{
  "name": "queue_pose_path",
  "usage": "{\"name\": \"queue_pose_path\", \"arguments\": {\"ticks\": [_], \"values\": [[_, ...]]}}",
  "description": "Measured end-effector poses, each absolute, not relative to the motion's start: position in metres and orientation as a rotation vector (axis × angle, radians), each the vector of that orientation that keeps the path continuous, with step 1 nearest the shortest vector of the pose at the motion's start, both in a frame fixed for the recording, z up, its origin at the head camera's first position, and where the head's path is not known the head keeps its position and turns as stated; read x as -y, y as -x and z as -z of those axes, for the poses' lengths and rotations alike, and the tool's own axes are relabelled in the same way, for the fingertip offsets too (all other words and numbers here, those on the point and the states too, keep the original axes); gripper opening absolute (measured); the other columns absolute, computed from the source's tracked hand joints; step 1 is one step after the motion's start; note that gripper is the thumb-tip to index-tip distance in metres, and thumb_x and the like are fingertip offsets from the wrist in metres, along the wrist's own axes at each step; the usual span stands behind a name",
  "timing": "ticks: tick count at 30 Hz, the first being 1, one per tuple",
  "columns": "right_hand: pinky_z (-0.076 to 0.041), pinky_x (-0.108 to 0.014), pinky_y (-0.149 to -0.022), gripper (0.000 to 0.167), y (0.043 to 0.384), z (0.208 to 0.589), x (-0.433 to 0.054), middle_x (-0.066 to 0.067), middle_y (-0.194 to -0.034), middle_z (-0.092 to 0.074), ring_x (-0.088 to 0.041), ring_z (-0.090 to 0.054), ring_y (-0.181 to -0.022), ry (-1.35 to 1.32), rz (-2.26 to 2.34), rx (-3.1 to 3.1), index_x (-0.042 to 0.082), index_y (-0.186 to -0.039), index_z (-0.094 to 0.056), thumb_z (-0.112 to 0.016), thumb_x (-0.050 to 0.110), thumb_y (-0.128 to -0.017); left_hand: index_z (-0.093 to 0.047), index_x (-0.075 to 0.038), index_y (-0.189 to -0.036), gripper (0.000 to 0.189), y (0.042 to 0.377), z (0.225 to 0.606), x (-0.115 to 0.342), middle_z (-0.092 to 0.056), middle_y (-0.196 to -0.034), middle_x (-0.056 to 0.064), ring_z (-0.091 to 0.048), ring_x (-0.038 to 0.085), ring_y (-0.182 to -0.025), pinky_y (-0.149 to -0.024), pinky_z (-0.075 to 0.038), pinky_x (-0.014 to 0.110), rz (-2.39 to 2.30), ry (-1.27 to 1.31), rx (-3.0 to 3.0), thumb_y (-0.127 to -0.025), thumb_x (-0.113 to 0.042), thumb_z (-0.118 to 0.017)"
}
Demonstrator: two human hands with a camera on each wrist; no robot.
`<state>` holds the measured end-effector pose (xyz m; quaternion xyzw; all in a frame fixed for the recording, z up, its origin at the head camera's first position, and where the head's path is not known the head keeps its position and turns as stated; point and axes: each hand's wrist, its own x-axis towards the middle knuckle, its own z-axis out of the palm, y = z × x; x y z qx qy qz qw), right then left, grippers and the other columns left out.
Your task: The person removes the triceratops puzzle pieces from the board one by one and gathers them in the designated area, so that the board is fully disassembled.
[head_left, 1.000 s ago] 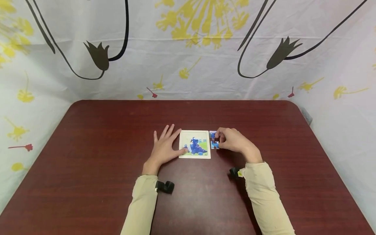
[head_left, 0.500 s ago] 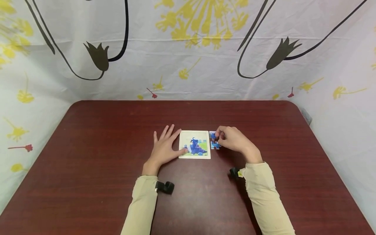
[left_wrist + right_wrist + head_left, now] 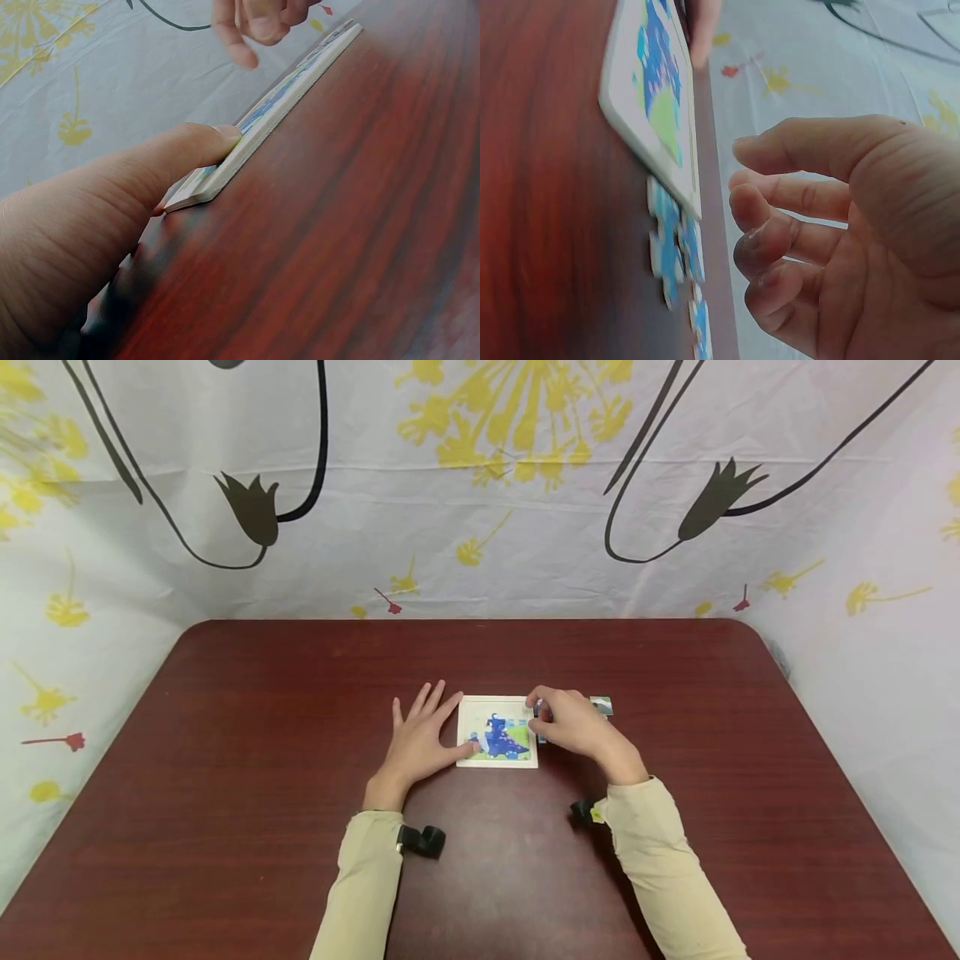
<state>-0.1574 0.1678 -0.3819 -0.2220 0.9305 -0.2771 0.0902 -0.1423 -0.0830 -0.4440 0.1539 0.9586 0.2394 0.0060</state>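
Note:
A square jigsaw tray [image 3: 472, 706] with a pale rim lies on the table, partly filled with a picture of a blue dinosaur [image 3: 501, 741]. My left hand [image 3: 415, 745] is spread at its left side, index fingertip at the far corner. Its thumb [image 3: 184, 146] rests on the near part of the puzzle. Above the tray's right edge is my right hand [image 3: 581, 724], fingers loosely bent. Thumb and index finger stand slightly apart in the right wrist view, with nothing visible between them. Loose blue jigsaw pieces [image 3: 665, 244] lie beside the tray, mostly hidden under this hand in the head view.
One more jigsaw piece [image 3: 602, 704], green and white, lies right of my right hand. The dark red wooden table [image 3: 300, 693] extends on all sides. A white patterned cloth [image 3: 420, 527] hangs behind it and along both sides.
My right hand has moved left, from the loose pieces to the tray's right edge, uncovering the piece at the far right. My left hand has stayed in place.

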Motion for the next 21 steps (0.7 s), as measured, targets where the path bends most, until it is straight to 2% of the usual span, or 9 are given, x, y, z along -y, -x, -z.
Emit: {"name": "queue_pose_path", "arguments": {"ticks": [6, 12, 21], "values": [[-0.043, -0.028, -0.056, 0.027, 0.152, 0.387, -0.148, 0.002, -0.070, -0.058, -0.009, -0.049, -0.055, 0.739, 0.769, -2.715, 0.000, -0.109, -0.061, -0.065, 0.011, -0.084, -0.035, -0.023, -0.145, 0.087, 0.142, 0.444, 0.083, -0.020, -0.153, 0.005, -0.008, 0.023, -0.141, -0.104, 0.007, 0.060, -0.757, -0.484, -3.011, -0.074, -0.065, -0.061], [-0.040, -0.026, -0.054, 0.035, 0.150, 0.395, -0.136, 0.006, -0.064, -0.053, -0.007, -0.046, -0.051, 0.761, 0.697, -2.725, 0.000, -0.116, -0.059, -0.066, 0.012, -0.084, -0.035, -0.022, -0.145, 0.086, 0.142, 0.444, 0.083, -0.019, -0.153, 0.005, -0.008, 0.023, -0.141, -0.104, 0.008, 0.059, -0.759, -0.499, -3.009, -0.075, -0.065, -0.060], [-0.039, -0.025, -0.053, 0.031, 0.151, 0.400, -0.134, 0.005, -0.065, -0.052, -0.008, -0.045, -0.053, 0.802, 0.683, -2.760, 0.001, -0.112, -0.056, -0.066, 0.011, -0.085, -0.036, -0.022, -0.145, 0.086, 0.142, 0.443, 0.083, -0.020, -0.153, 0.006, -0.009, 0.024, -0.141, -0.104, 0.006, 0.061, -0.750, -0.494, -3.015, -0.075, -0.064, -0.061]]}}
